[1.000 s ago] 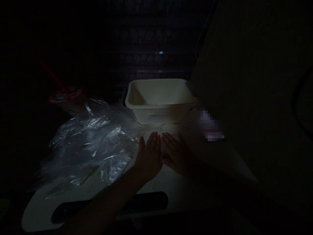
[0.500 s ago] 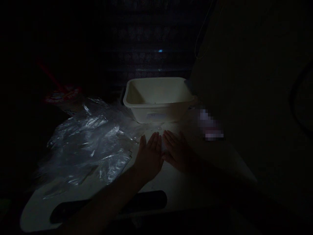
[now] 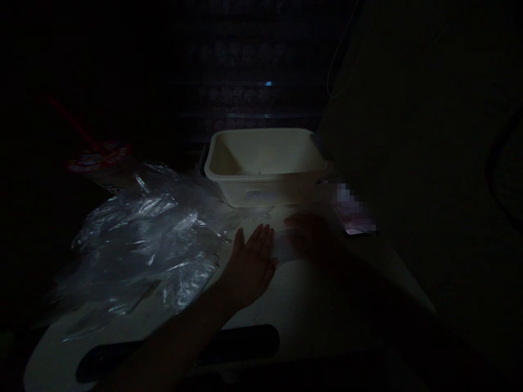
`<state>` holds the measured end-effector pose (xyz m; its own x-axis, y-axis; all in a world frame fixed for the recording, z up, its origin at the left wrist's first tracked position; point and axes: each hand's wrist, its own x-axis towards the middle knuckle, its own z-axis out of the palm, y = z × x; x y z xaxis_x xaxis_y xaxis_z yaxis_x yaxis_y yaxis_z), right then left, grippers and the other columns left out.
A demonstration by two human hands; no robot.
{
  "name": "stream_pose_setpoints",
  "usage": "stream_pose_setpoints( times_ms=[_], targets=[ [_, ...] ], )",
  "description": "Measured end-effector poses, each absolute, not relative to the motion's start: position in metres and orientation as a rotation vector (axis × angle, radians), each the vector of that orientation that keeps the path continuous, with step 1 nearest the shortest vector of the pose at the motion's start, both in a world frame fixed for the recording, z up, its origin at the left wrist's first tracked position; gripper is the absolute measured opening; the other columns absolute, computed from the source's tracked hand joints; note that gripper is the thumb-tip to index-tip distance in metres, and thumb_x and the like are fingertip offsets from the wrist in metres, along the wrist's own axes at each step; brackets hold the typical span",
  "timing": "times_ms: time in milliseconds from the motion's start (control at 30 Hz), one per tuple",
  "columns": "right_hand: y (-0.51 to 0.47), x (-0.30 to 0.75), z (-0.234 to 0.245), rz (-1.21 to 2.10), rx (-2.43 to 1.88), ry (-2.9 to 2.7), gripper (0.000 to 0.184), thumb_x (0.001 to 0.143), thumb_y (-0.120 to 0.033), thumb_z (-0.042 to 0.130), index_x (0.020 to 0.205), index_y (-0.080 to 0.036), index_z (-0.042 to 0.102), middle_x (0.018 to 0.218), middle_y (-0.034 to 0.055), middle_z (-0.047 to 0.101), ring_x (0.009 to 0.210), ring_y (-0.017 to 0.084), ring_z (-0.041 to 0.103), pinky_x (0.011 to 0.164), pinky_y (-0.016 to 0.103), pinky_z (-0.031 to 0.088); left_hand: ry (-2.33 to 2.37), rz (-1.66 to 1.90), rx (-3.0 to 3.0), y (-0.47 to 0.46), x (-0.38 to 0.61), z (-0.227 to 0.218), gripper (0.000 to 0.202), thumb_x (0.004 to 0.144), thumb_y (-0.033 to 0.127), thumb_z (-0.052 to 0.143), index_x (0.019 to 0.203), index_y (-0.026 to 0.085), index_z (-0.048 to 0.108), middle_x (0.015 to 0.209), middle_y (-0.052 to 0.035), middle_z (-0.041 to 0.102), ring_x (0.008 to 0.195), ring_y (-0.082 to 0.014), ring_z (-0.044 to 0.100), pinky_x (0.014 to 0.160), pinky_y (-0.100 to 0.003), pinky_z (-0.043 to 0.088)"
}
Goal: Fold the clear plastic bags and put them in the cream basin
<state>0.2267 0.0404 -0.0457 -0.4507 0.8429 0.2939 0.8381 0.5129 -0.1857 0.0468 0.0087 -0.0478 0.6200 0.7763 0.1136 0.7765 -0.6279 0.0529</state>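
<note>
My left hand (image 3: pixel 251 267) lies flat on the pale tabletop (image 3: pixel 265 310), fingers stretched forward, thumb apart. At its right edge is a thin, clear, flat piece that looks like plastic film (image 3: pixel 284 247). My right hand (image 3: pixel 312 237) is by the far right end of that piece. It is dark and smeared by motion, so I cannot see whether its fingers grip the film. Beyond both hands stands a cream plastic tub (image 3: pixel 261 190) with a small label on its front. Left of my left hand spreads a heap of clear plastic bags (image 3: pixel 151 239).
A cup with a red patterned top (image 3: pixel 100 155) and a red straw stands behind the bags. A blurred-out, pixelated object (image 3: pixel 355 209) lies to the right. Near the front edge the table has a dark, long slot (image 3: pixel 245 343). The room is very dim.
My right hand has moved right, away from my left hand, and the clear film between them shows more. My left hand stays nearly in place.
</note>
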Motion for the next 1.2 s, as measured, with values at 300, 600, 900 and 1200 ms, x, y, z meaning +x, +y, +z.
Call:
stream_pose_setpoints(
  times_ms=[300, 600, 900, 1200],
  targets=[
    [0.047, 0.230, -0.043, 0.412, -1.428, -2.431, 0.031, 0.056, -0.032, 0.058, 0.082, -0.015, 0.059, 0.077, 0.0041, 0.058, 0.072, 0.018, 0.049, 0.067, 0.030, 0.034, -1.328, -0.350, -2.992, 0.010, 0.045, -0.045, 0.051, 0.080, 0.027, 0.034, 0.126, 0.009, 0.019, 0.128, -0.0116, 0.031, 0.119, -0.0217, 0.020, 0.095, -0.045, 0.011],
    [0.045, 0.228, -0.033, 0.858, -1.325, -2.207, 0.021, 0.063, -0.030, 0.049, 0.073, -0.013, 0.057, 0.066, 0.0017, 0.055, 0.060, 0.012, 0.049, 0.054, 0.023, 0.035, -1.443, -0.663, -3.081, 0.011, 0.044, -0.040, 0.060, 0.072, 0.026, 0.049, 0.124, 0.015, 0.022, 0.120, -0.0104, 0.040, 0.112, -0.0223, 0.030, 0.094, -0.044, 0.013],
    [0.043, 0.224, -0.026, 1.154, -1.356, -1.889, 0.030, 0.065, -0.039, 0.052, 0.078, -0.013, 0.061, 0.070, 0.0007, 0.060, 0.067, 0.015, 0.056, 0.056, 0.021, 0.040, -2.124, -1.841, -3.156, 0.027, 0.038, -0.044, 0.025, 0.077, 0.032, 0.042, 0.092, 0.015, 0.054, 0.069, -0.0011, 0.057, 0.062, -0.0109, 0.052, 0.059, -0.022, 0.040],
    [0.039, 0.213, -0.027, 1.123, -1.354, -1.986, 0.019, 0.067, -0.029, 0.051, 0.073, -0.015, 0.062, 0.068, -0.0001, 0.061, 0.063, 0.012, 0.056, 0.055, 0.020, 0.040, -2.194, -1.718, -3.162, 0.022, 0.043, -0.038, 0.020, 0.072, 0.025, 0.047, 0.055, 0.015, 0.051, 0.043, 0.0056, 0.044, 0.040, -0.0058, 0.041, 0.042, -0.016, 0.033]
  ],
)
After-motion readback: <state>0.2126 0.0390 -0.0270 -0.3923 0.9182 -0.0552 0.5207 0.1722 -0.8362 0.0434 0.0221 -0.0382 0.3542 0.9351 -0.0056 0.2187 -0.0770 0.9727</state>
